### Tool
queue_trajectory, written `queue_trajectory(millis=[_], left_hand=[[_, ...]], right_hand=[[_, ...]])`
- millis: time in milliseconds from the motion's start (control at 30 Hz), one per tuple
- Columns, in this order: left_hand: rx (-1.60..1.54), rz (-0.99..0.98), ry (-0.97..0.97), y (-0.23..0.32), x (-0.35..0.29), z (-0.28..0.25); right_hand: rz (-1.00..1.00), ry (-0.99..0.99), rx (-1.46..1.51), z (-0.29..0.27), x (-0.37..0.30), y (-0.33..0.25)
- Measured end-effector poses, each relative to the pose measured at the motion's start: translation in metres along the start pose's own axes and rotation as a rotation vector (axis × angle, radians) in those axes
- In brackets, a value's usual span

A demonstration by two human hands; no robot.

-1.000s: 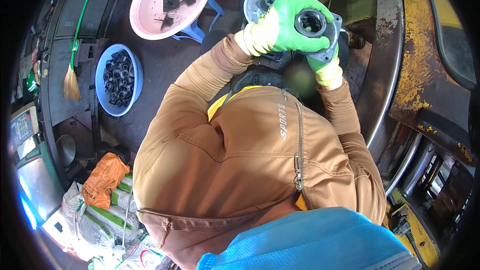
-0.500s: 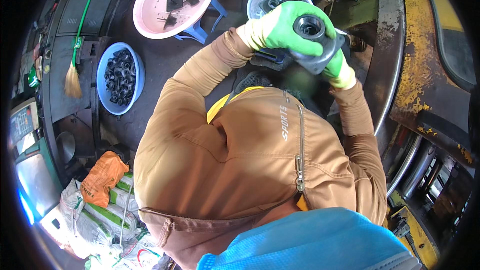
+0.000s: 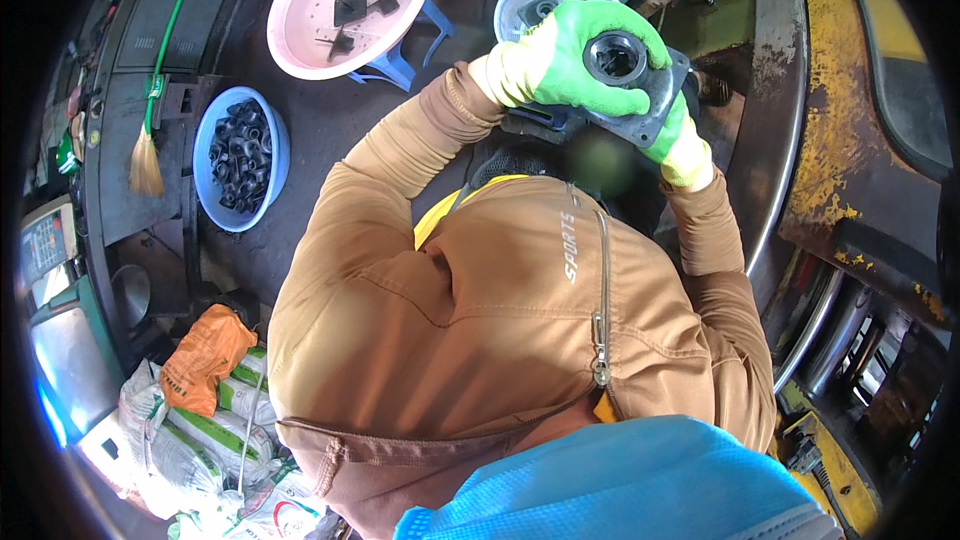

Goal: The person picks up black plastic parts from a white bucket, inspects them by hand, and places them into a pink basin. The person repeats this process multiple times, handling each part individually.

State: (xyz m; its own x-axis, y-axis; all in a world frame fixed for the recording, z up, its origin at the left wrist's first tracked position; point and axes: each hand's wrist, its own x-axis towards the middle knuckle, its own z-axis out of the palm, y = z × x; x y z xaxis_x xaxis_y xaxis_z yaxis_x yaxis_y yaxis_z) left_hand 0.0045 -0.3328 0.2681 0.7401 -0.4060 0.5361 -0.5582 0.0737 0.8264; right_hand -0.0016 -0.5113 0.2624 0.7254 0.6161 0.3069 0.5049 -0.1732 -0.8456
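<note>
Both my hands wear green gloves with paler yellow-green cuffs. My left hand point(image 3: 575, 65) grips a black flanged part point(image 3: 664, 92), its fingers bent around the round collar. The part has a squarish flange with corner holes and a round opening that faces up. Against the flange's lower right side is my right hand point(image 3: 678, 145), closed on the part from beneath, with most of its fingers hidden. Just behind my left hand stands a light blue basket point(image 3: 512, 2) with similar black parts inside.
A pink basin point(image 3: 290, 35) with black bladed pieces rests on a blue stool point(image 3: 385, 70). On the left stand a blue tub point(image 3: 205, 175) of small black parts and a green-handled broom point(image 3: 147, 165). Sacks point(image 3: 190, 440) lie lower left. Rusty yellow machinery point(image 3: 840, 130) borders the right.
The flanged part has turned and tilted in my hands, so its flat flange and corner holes show more clearly. Both hands stay in nearly the same place.
</note>
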Motion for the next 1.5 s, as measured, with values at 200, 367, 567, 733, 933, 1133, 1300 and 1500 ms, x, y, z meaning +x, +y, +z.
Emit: queue_trajectory(millis=[200,367,567,733,933,1133,1300,1500], left_hand=[[-0.03,-0.043,-0.113,-0.001,-0.001,-0.006],[-0.088,-0.084,-0.154,-0.008,-0.002,-0.007],[-0.127,-0.057,-0.192,-0.022,0.0,-0.006],[-0.282,-0.144,-0.35,-0.022,0.001,-0.008],[0.06,0.032,-0.202,-0.005,0.005,-0.007],[0.329,0.278,-0.062,-0.003,0.013,-0.008],[0.293,0.164,0.032,-0.009,0.003,-0.017],[-0.521,-0.229,0.423,-0.048,-0.01,-0.003]], right_hand=[[0.042,0.038,0.209,0.008,-0.004,0.017],[0.265,-0.003,0.68,0.009,-0.018,0.038],[0.241,-0.132,0.559,0.004,-0.022,0.05],[0.269,-0.075,0.633,0.012,-0.031,0.05],[0.294,0.07,0.829,0.014,-0.03,0.059],[-0.094,0.218,0.032,0.019,-0.032,0.071],[0.024,0.299,0.186,0.029,-0.038,0.07],[0.194,0.322,0.35,0.03,-0.039,0.054]])
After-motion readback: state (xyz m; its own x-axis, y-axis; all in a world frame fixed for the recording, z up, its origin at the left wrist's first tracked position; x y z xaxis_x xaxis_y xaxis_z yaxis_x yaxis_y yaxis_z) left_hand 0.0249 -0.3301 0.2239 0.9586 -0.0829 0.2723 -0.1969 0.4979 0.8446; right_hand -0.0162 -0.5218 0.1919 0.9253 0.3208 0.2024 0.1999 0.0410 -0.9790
